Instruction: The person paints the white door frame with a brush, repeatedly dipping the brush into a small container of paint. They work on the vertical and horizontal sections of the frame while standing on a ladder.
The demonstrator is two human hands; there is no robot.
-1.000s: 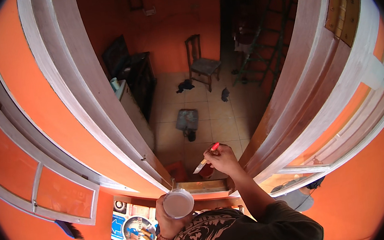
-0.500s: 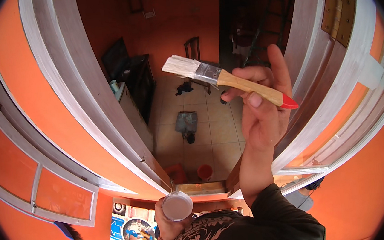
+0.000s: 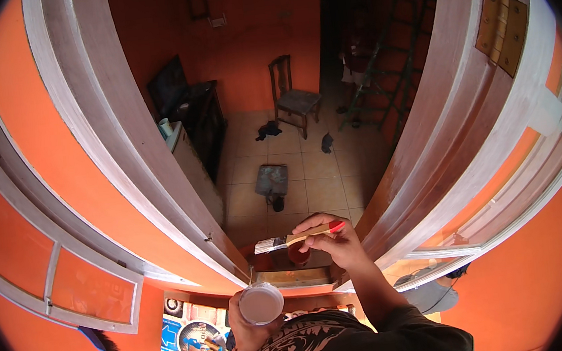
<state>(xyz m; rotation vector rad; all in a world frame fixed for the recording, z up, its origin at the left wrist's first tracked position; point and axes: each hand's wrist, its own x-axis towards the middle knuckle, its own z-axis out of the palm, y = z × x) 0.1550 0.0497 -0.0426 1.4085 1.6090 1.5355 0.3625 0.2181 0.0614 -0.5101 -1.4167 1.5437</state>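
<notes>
My right hand [image 3: 338, 243] is closed around the wooden handle of a flat paintbrush [image 3: 278, 243]. The brush is held nearly level, its pale, paint-coated bristles pointing left and its red handle end to the right. Below and to the left, close to my chest, my left hand [image 3: 240, 328] grips a small round tub [image 3: 261, 304]. Pinkish-grey paint shows inside it, with whitish smears around the rim. A gap lies between bristles and tub. On either side rise the grey-white painted jambs of an opening, the left jamb [image 3: 149, 141] and the right jamb [image 3: 417, 115].
Past the opening stand a wooden chair [image 3: 297, 101], a ladder [image 3: 397, 56] and a person [image 3: 355, 63]. A glazed casement [image 3: 91, 278] hangs at left beside a blue brush [image 3: 98, 339]. A brass hinge [image 3: 502, 31] is on the right. Someone in grey [image 3: 431, 296] is at lower right.
My right hand has come down and toward me with the paintbrush, from high in the opening to just above the tub. My left hand and the tub have hardly moved.
</notes>
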